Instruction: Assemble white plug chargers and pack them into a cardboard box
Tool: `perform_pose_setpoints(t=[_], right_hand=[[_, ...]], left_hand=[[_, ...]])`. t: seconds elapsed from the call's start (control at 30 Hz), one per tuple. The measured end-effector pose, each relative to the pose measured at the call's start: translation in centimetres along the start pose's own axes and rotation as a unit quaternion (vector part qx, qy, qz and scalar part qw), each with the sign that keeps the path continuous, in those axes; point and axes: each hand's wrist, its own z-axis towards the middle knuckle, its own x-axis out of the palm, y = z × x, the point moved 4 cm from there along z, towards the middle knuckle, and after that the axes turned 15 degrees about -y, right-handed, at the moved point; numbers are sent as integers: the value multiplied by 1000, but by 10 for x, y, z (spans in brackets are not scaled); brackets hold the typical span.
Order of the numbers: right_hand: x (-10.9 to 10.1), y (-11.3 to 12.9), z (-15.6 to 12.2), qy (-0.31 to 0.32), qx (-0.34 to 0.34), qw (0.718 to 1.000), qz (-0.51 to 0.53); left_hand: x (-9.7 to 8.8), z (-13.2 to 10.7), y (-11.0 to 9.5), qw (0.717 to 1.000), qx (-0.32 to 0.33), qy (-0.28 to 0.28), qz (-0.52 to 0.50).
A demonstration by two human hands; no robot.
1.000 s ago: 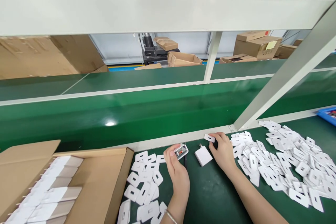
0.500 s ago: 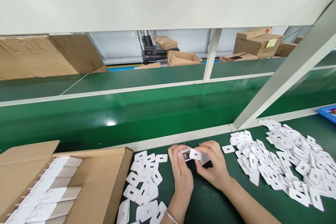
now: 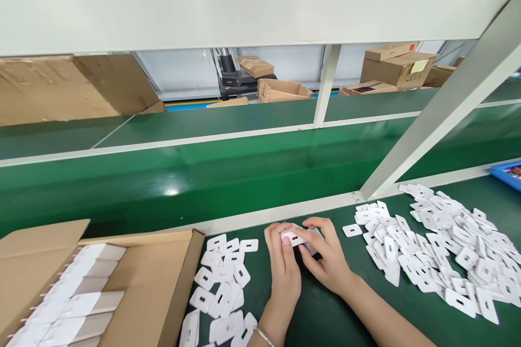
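My left hand (image 3: 284,265) and my right hand (image 3: 323,257) meet over the green mat, both closed on a small white charger body (image 3: 296,237). A thin white slotted cover plate lies on its open end, under my left thumb and right fingertips. A second white charger lies half hidden beneath my right fingers. Loose white slotted plates form a big heap (image 3: 439,246) to the right of my right hand, and a smaller heap (image 3: 226,282) sits to the left of my left hand.
An open cardboard box (image 3: 163,282) with rows of white chargers stands at the lower left. A green conveyor belt (image 3: 203,173) runs behind the mat. A slanted white frame strut (image 3: 427,119) rises at the right, a blue tray (image 3: 508,173) at the far right.
My right hand carried a white plate from the heap's edge to the charger in my left hand. Both hands now press it onto the open end.
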Motion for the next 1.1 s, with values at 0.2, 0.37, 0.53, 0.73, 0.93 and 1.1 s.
perform_pose_setpoints(t=[0.2, 0.37, 0.53, 0.73, 0.93, 1.1], right_hand=[[2, -13, -4, 40, 134, 988, 66], [6, -21, -4, 54, 168, 980, 89], [4, -26, -6, 19, 168, 980, 105], [3, -28, -7, 19, 180, 976, 121], [6, -23, -1, 47, 177, 977, 106], [7, -21, 0, 29, 189, 974, 120]], left_hand=[[0, -5, -3, 998, 65, 18, -9], [4, -10, -3, 993, 60, 102, -7], [7, -7, -1, 990, 56, 126, -2], [5, -7, -5, 989, 98, 107, 10], [5, -6, -4, 990, 100, 103, 1], [7, -5, -4, 990, 48, 122, -43]])
